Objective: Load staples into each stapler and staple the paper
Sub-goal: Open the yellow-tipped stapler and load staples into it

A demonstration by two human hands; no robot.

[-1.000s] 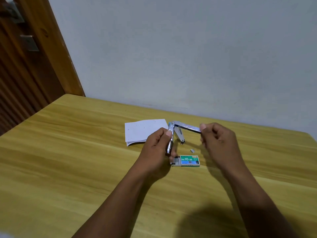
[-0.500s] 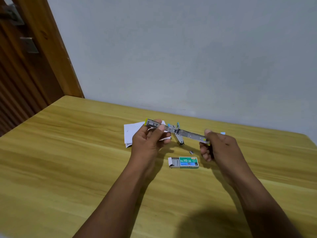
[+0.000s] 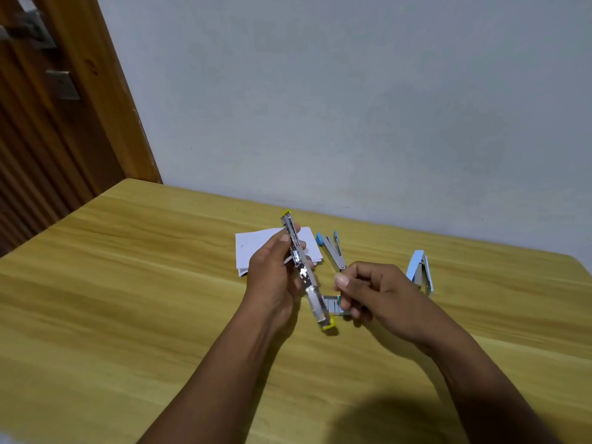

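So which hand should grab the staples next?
Probably the right hand. It holds no stapler and hovers right over the staple box on the table. The left hand is busy holding the opened yellow-tipped stapler.

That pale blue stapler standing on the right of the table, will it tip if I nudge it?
Probably yes. The pale blue stapler appears propped up on the table, tall over a narrow footing, so a sideways nudge would likely topple it. Its metal parts look rigid; it should not flex. Nothing touches or braces it.
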